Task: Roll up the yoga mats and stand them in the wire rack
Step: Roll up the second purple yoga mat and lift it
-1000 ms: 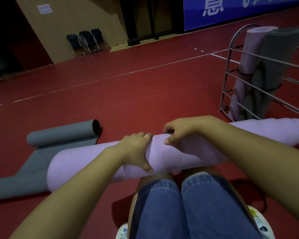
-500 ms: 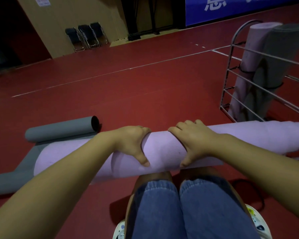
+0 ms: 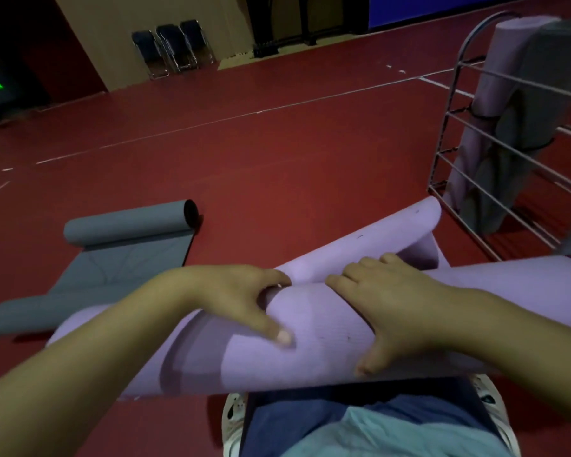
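Left hand: the left hand [image 3: 241, 298] is clamped on the long lilac foam yoga mat roll [image 3: 310, 344], fingers hooked over the far side at the loose flap, thumb pressed flat on the near face
Right hand: the right hand [image 3: 396, 308] grips the same roll just beside the left, fingers curled over the top, thumb tucked under the near side
Lilac roll, place: it lies crosswise above the person's knees, both ends beyond the hands; whether it rests on the dark red sports floor [image 3: 277, 166] I cannot tell
Lilac roll, look: matte, finely ribbed, a few small dark marks; the outer edge peels away from the roll towards the rack, so the roll looks loose
Handling: likely light, soft and springy, grippy not slippery, prone to unwinding; best held mid-length with both hands pinning the free edge
Grey mat: a grey foam yoga mat [image 3: 126, 245], half rolled, lies on the floor to the left, well apart, its tube end farthest from the person
Rack: the grey wire rack [image 3: 468, 133] stands to the right, near the lilac flap, holding an upright lilac rolled mat [image 3: 495, 84] and an upright grey rolled mat [image 3: 538, 94], each girdled by a dark strap
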`<state>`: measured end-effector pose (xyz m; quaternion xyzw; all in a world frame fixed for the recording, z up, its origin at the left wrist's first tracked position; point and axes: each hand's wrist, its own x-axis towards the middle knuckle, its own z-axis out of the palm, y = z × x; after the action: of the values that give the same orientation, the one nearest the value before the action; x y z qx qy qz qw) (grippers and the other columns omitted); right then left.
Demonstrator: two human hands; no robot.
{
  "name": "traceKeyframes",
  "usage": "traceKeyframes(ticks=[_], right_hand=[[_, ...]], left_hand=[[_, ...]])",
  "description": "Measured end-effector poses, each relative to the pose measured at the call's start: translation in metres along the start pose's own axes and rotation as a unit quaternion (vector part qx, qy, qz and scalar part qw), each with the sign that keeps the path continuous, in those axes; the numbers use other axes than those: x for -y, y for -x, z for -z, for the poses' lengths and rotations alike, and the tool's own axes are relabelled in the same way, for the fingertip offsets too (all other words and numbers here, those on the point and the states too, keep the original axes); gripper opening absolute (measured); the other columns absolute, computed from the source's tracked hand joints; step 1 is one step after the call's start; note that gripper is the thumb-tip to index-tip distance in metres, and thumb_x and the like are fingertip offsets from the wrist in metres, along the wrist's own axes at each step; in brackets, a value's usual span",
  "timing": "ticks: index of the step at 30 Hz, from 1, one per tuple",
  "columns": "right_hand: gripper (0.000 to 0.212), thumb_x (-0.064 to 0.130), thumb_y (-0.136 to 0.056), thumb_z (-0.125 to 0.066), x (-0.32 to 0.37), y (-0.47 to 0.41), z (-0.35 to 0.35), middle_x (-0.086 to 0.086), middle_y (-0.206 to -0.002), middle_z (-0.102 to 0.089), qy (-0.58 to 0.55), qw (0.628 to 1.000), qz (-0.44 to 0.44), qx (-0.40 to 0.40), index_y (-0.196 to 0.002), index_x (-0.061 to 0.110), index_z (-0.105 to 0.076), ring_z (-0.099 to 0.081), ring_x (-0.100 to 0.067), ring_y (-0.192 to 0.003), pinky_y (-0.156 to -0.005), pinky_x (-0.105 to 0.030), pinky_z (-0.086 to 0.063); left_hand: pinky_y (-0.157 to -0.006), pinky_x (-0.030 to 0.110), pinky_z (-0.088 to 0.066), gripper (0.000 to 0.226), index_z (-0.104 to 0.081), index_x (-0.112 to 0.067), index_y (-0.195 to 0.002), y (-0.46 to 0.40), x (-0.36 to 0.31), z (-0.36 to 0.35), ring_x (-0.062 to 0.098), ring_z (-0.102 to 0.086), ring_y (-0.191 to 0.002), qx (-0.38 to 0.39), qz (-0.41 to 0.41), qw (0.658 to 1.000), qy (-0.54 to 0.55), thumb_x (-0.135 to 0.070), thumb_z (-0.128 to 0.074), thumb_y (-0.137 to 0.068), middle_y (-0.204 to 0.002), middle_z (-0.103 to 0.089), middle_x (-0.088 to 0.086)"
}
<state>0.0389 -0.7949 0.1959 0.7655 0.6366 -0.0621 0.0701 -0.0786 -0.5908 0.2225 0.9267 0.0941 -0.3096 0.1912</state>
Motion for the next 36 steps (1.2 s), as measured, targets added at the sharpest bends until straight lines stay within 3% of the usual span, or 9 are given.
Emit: traceKeyframes(ticks=[2,5,11,15,19,23,27,33,36], right_hand=[[0.099,0.073,-0.058,-0.065,0.001,0.002,0.000,0.003,-0.122,-0.044,-0.004,1.000,0.000,-0.008,-0.137,0.025,-0.030,-0.041,-0.020,-0.108,-0.094,-0.039,-0.032],[0.106,0.074,-0.058,-0.065,0.005,0.009,-0.004,0.001,-0.127,-0.041,0.007,1.000,-0.005,-0.018,-0.142,0.022,-0.025,-0.039,-0.022,-0.111,-0.095,-0.039,-0.030],[0.104,0.073,-0.055,-0.067,0.000,0.002,-0.001,0.003,-0.124,-0.041,-0.017,1.000,-0.011,0.001,-0.138,0.024,-0.027,-0.038,-0.020,-0.110,-0.096,-0.036,-0.033],[0.097,0.072,-0.052,-0.069,-0.009,-0.006,0.004,0.005,-0.118,-0.044,-0.049,0.998,-0.010,0.022,-0.130,0.026,-0.036,-0.039,-0.016,-0.104,-0.092,-0.034,-0.037],[0.098,0.070,-0.056,-0.069,-0.006,-0.003,0.002,0.005,-0.122,-0.043,-0.055,0.998,-0.006,0.021,-0.135,0.025,-0.033,-0.038,-0.017,-0.107,-0.093,-0.033,-0.036],[0.103,0.070,-0.057,-0.069,-0.005,-0.004,0.000,0.004,-0.125,-0.041,-0.042,0.999,-0.002,0.029,-0.139,0.024,-0.028,-0.038,-0.018,-0.111,-0.097,-0.036,-0.036],[0.102,0.070,-0.053,-0.070,-0.014,-0.010,0.000,0.004,-0.122,-0.042,-0.065,0.997,-0.003,0.041,-0.136,0.026,-0.031,-0.038,-0.017,-0.109,-0.096,-0.035,-0.037],[0.089,0.072,-0.045,-0.074,-0.026,-0.020,0.007,0.009,-0.108,-0.047,-0.100,0.993,-0.005,0.061,-0.118,0.032,-0.043,-0.044,-0.014,-0.100,-0.090,-0.035,-0.044],[0.093,0.074,-0.040,-0.075,-0.033,-0.028,0.010,0.013,-0.108,-0.053,-0.135,0.988,-0.012,0.072,-0.118,0.035,-0.041,-0.051,-0.013,-0.100,-0.088,-0.036,-0.047]], left_hand=[[-0.101,0.026,-0.038,0.077,-0.051,-0.037,-0.130,-0.006,0.001,0.008,0.004,-0.052,-0.115,0.004,0.039,0.997,0.060,-0.085,-0.042,-0.070,-0.122,-0.053,-0.023],[-0.096,0.026,-0.038,0.077,-0.054,-0.027,-0.131,-0.027,0.002,0.018,0.014,-0.055,-0.108,-0.025,0.094,0.993,0.065,-0.073,-0.014,-0.083,-0.127,-0.055,-0.010],[-0.117,0.044,-0.016,0.080,-0.062,-0.041,-0.121,-0.048,0.025,0.040,0.024,-0.034,-0.136,-0.041,0.111,0.992,0.034,-0.070,0.003,-0.085,-0.151,-0.035,0.001],[-0.117,0.043,-0.016,0.055,-0.052,-0.034,-0.135,-0.069,0.038,0.042,0.022,-0.021,-0.143,-0.006,0.081,0.993,-0.083,-0.061,-0.026,-0.095,-0.154,-0.029,0.000],[-0.099,0.043,-0.043,0.061,-0.032,-0.040,-0.139,-0.087,0.059,0.024,0.027,-0.051,-0.115,0.009,0.057,0.984,-0.168,-0.035,-0.062,-0.087,-0.132,-0.049,0.005],[-0.073,0.035,-0.041,0.059,-0.033,-0.022,-0.132,-0.097,0.068,0.019,0.034,-0.056,-0.097,-0.134,0.040,0.966,-0.217,-0.013,-0.062,-0.082,-0.117,-0.047,0.012],[-0.073,0.032,-0.043,0.047,-0.045,-0.006,-0.115,-0.090,0.086,0.050,0.028,-0.057,-0.089,-0.198,0.089,0.973,-0.080,-0.016,-0.073,-0.079,-0.101,-0.059,0.011],[-0.058,0.022,-0.037,0.025,-0.058,-0.020,-0.062,-0.060,0.100,0.083,0.015,-0.049,-0.064,-0.198,0.079,0.977,-0.032,-0.022,-0.080,-0.075,-0.060,-0.053,-0.004],[-0.061,0.026,-0.038,0.023,-0.064,-0.013,-0.064,-0.037,0.086,0.099,0.012,-0.047,-0.059,-0.204,0.053,0.977,-0.014,-0.026,-0.081,-0.073,-0.061,-0.056,0.006]])
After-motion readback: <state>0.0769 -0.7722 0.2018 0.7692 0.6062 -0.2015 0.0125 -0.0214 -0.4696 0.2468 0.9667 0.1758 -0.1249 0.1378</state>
